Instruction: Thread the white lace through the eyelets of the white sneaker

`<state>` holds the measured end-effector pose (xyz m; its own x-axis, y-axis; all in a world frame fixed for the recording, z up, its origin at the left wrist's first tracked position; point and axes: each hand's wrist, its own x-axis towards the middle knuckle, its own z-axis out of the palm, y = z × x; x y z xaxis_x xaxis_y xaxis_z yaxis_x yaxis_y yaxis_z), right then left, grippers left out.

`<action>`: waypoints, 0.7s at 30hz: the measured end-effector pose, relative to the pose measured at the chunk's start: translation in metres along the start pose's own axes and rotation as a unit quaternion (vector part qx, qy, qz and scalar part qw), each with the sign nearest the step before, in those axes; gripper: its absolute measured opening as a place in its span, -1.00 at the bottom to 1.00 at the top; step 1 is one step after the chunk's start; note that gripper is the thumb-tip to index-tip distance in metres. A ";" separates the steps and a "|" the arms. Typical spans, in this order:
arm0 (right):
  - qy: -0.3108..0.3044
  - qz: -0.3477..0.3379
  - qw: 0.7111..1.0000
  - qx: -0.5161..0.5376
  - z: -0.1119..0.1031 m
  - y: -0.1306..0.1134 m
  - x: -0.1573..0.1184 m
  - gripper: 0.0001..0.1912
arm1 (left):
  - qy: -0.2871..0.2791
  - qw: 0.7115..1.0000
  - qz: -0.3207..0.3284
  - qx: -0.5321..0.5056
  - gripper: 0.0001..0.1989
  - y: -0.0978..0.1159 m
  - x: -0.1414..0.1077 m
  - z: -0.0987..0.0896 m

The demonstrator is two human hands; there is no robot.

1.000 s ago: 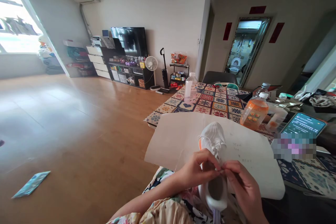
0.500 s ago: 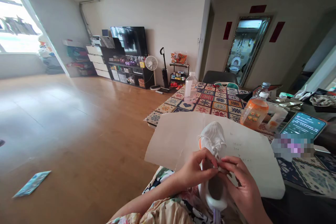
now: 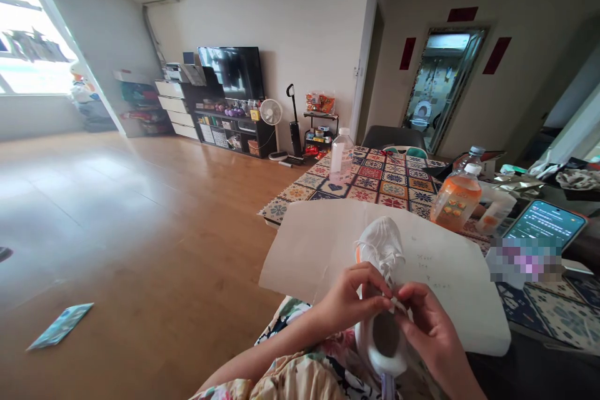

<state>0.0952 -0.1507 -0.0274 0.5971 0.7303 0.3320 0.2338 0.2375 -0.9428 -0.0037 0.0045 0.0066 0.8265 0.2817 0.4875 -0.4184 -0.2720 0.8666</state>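
Note:
A white shoe (image 3: 382, 242) with an orange stripe lies toe-forward on a large white sheet (image 3: 309, 244) at the table's near edge. Its heel points toward me, over my lap. My left hand (image 3: 359, 294) pinches white lace at the shoe's upper opening, thumb and index finger together. Close beside it on the right, my right hand (image 3: 424, 312) also has its fingertips closed on the lace. The fingertips of both hands nearly meet above the tongue, and they hide part of the lace. Faint writing shows on the sheet right of the shoe.
On the patterned tablecloth (image 3: 365, 194) stand a pink-tinted bottle (image 3: 342, 156) and an orange drink bottle (image 3: 455, 197). A lit phone (image 3: 546, 225) leans at the right. A blue packet (image 3: 60, 326) lies on the wooden floor at the left.
My right hand's fingers have shifted slightly right and spread a little from the palm, showing more lace between the hands. The shoe stays in place.

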 end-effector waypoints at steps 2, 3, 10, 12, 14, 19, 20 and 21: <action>-0.003 -0.007 1.000 -0.015 0.000 0.002 0.000 -0.70 | 0.006 1.000 -0.005 -0.004 -0.59 -0.001 0.000 0.000; 0.000 -0.014 0.999 -0.031 0.000 0.003 0.001 -0.72 | 0.007 1.000 -0.008 -0.006 -0.59 -0.001 0.000 0.000; -0.006 -0.167 0.979 -0.114 -0.001 -0.003 0.007 -0.95 | 0.009 0.999 -0.026 -0.032 -0.51 -0.005 0.002 0.000; -0.004 -0.199 0.972 -0.129 -0.004 -0.004 0.007 -0.94 | 0.015 0.999 -0.029 -0.038 -0.48 -0.006 0.003 0.000; -0.011 -0.205 0.968 -0.141 -0.009 -0.004 0.008 -0.90 | 0.024 0.998 -0.032 -0.039 -0.46 -0.009 0.004 -0.001; -0.138 -0.201 0.956 -0.161 -0.028 -0.003 0.014 -0.87 | 0.078 0.996 -0.032 0.002 -0.47 -0.020 0.009 -0.009; -0.171 -0.207 0.949 -0.166 -0.030 -0.004 0.016 -0.88 | 0.091 0.995 -0.033 0.018 -0.50 -0.022 0.010 -0.011; -0.199 -0.213 0.941 -0.171 -0.032 -0.006 0.017 -0.90 | 0.103 0.993 -0.034 0.034 -0.55 -0.023 0.011 -0.013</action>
<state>0.1288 -0.1600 -0.0153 0.0737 0.8137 0.5766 0.6607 0.3932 -0.6394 0.0101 0.0255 -0.0064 0.7537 0.4823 0.4464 -0.3322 -0.3066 0.8920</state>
